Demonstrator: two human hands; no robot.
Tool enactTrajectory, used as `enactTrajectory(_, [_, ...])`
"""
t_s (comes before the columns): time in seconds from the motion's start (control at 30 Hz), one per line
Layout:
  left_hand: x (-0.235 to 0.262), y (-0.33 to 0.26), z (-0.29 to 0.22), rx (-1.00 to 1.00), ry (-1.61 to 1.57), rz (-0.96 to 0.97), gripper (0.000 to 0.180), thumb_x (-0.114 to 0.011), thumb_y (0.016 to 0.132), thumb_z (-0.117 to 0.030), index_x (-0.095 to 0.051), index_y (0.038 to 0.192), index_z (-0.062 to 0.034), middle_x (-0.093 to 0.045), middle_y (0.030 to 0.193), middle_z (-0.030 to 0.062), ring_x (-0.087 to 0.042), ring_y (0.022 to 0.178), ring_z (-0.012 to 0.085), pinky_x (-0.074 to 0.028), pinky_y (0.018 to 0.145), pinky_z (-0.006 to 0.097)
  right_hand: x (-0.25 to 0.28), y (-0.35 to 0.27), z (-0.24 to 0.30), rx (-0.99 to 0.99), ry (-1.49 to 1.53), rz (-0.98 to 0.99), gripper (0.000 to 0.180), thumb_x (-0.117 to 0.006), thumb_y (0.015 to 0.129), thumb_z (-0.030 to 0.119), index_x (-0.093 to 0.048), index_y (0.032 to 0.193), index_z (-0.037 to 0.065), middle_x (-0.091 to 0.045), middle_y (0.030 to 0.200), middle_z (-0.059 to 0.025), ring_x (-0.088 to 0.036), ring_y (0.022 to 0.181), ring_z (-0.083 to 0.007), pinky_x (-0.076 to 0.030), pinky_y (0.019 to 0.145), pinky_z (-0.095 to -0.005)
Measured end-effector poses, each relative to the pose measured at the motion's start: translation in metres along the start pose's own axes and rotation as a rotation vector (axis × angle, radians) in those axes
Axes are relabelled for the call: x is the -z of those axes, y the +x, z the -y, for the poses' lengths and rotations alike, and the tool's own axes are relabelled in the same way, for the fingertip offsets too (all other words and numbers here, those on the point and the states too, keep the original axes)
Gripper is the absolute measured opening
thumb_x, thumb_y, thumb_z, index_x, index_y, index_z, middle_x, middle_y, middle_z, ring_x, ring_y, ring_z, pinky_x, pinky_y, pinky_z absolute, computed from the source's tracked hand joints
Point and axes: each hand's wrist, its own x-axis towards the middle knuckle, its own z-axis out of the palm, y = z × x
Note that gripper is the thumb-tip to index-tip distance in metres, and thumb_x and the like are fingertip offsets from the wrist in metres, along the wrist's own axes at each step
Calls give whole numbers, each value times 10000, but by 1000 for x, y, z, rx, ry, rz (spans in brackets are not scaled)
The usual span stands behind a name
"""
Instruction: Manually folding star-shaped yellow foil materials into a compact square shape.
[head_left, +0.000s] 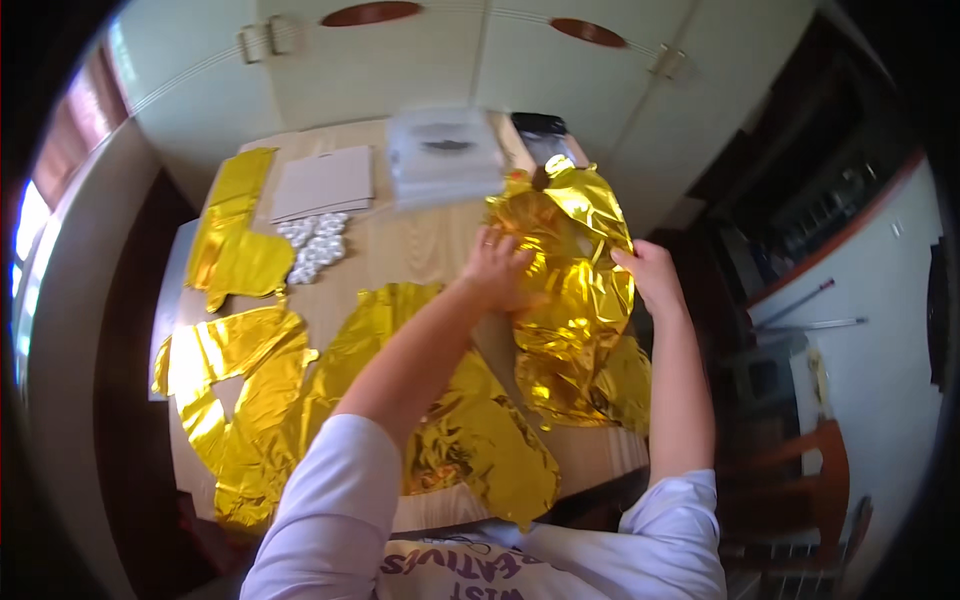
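A crinkled gold foil balloon point(575, 300), flat and uninflated, lies at the right of the table with its upper part lifted. My right hand point(655, 275) pinches its right edge between thumb and fingers. Against its left side rests my left hand point(498, 270), slightly blurred, fingers apart on the foil. More flat gold foil balloons are spread about: one point(235, 235) at the far left, an angular one point(255, 390) with a hole at the near left, and a larger piece point(490, 430) partly hidden under my left forearm.
Toward the back of the wooden table point(415, 245) are pale cards point(325, 182), a cluster of shiny white pieces point(315, 245), a stack of clear plastic packs point(445, 160) and a black-topped package point(540, 128). Cabinets point(380, 65) stand behind; a wooden chair point(825, 480) is at the right.
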Motion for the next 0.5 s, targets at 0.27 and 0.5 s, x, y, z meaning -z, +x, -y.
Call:
enactTrajectory(0.27, [20, -4, -18, 5, -11, 139, 1057, -390, 821, -897, -352, 1573, -155, -317, 1607, 202, -132, 1546, 426, 8, 1251, 558, 79, -69, -11, -12, 306, -208, 164, -583, 999, 125, -692, 1027, 4, -633, 826, 30, -535, 692, -50, -430, 632, -228])
enactTrajectory(0.5, [13, 1, -9, -13, -108, -35, 855, -549, 840, -787, -516, 1429, -168, -463, 1435, 164, -318, 1449, 413, -85, 1222, 636, 141, -126, -68, 19, 512, -489, 194, -622, 1013, 144, -671, 1132, -1, -670, 965, -1, -602, 849, -85, -471, 776, -237])
